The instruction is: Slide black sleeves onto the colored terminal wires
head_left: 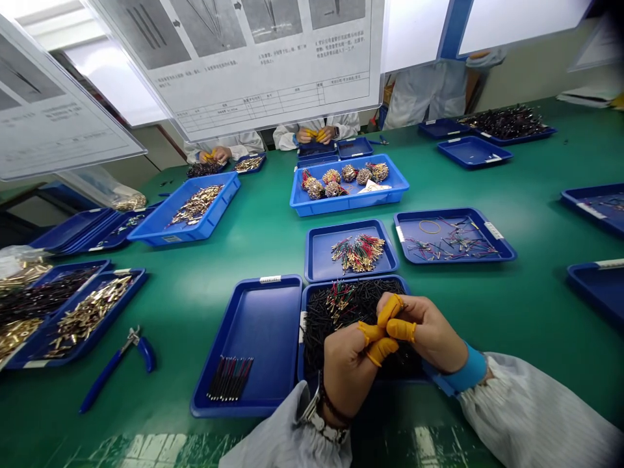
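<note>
My left hand [351, 363] and my right hand [425, 330] meet above a blue tray of black sleeves [319, 318]. Yellow finger cots cover the thumb and index finger of each, and the fingertips are pinched together; whatever lies between them is too small to make out. A small bunch of coloured wires with gold tips [340, 300] rests on the black sleeves. To the left, a blue tray [266, 325] holds a row of black-sleeved pieces [230, 378]. Behind the sleeves, another tray [316, 250] carries a fan of coloured wires with gold ends [359, 252].
Blue-handled cutters [117, 364] lie at the left near trays of gold parts [90, 312]. Further back are a bin of bundles [348, 207], a bin of gold pieces [195, 207] and a tray of loose wires [455, 257]. Printed sheets [273, 78] hang overhead; other people work across the table.
</note>
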A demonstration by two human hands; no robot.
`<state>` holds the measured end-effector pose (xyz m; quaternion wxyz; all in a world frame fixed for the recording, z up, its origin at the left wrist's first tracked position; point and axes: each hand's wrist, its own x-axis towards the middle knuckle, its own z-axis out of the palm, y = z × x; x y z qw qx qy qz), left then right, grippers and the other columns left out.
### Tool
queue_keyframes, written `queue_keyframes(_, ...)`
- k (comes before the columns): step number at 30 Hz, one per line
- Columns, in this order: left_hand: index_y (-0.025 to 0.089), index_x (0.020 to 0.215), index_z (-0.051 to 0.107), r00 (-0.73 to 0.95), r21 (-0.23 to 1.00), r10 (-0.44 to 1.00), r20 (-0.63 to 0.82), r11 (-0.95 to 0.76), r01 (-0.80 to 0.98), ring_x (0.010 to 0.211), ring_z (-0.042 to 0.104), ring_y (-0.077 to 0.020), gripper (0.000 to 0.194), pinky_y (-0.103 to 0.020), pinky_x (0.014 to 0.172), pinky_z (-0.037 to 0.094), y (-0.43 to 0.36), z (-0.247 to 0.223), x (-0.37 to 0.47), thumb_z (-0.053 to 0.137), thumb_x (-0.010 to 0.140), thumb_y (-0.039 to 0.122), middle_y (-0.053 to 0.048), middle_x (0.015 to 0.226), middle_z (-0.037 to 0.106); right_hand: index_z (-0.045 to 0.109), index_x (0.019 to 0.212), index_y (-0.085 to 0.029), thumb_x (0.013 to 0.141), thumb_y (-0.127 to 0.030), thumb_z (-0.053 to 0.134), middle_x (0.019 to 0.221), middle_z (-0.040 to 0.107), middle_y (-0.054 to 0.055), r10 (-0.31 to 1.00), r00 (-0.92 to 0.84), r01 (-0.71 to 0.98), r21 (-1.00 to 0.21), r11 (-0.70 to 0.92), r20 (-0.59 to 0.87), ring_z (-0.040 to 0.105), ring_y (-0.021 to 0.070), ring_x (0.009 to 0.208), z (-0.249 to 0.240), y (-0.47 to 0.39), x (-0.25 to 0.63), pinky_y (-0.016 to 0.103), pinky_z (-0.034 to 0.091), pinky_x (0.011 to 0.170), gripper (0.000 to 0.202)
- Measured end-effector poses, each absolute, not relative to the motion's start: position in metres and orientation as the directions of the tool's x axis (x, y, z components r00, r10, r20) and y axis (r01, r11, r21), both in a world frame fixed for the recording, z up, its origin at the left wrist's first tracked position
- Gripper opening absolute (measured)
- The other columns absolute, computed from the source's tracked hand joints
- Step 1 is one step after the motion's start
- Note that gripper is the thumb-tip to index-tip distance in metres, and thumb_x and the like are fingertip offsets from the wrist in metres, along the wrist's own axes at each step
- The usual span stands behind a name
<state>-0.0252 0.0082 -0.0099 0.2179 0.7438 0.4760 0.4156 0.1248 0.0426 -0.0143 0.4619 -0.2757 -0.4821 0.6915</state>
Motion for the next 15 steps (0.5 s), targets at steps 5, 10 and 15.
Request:
queue_keyframes(5, 0.014, 0.055, 0.057, 0.228, 0.48, 0.795, 0.562, -0.538, 0.693, 0.048, 0.048, -0.0117, 0.035, -0.023, 0.046, 0.033, 0.0062, -0.0148, -0.0229, 0.052, 0.087, 0.028, -0.003, 0.051, 0.054, 0.068, 0.073, -0.016, 0.074, -0.02, 0.067, 0.072, 0.055, 0.001, 0.907, -0.422, -0.281, -0.952, -0.123, 0.007, 0.053, 0.0125, 0.066, -0.0136, 0.0448, 0.1264, 0.024, 0.043, 0.06, 0.004)
queue_keyframes(10, 0.015, 0.057, 0.056, 0.219, 0.473, 0.783, 0.582, -0.545, 0.693, 0.049, 0.046, -0.0114, 0.027, -0.023, 0.048, 0.033, 0.005, -0.0166, -0.0237, 0.052, 0.084, 0.017, -0.002, 0.051, 0.053, 0.072, 0.085, -0.017, 0.081, -0.037, 0.06, 0.079, 0.056, 0.003, 0.898, -0.438, -0.244, -0.966, -0.081, 0.036, 0.052, 0.0142, 0.071, -0.017, 0.0463, 0.1297, 0.026, 0.042, 0.064, 0.024)
queue_keyframes(15, 0.016, 0.053, 0.054, 0.197, 0.448, 0.742, 0.64, -0.57, 0.689, 0.048, 0.044, -0.0114, 0.026, -0.023, 0.048, 0.032, 0.0009, -0.0168, -0.0251, 0.054, 0.079, 0.013, -0.001, 0.049, 0.05, 0.072, 0.086, -0.017, 0.08, -0.038, 0.061, 0.078, 0.054, 0.003, 0.871, -0.491, -0.257, -0.958, -0.128, 0.016, 0.049, 0.0128, 0.066, -0.0158, 0.0438, 0.1294, 0.025, 0.039, 0.058, 0.024)
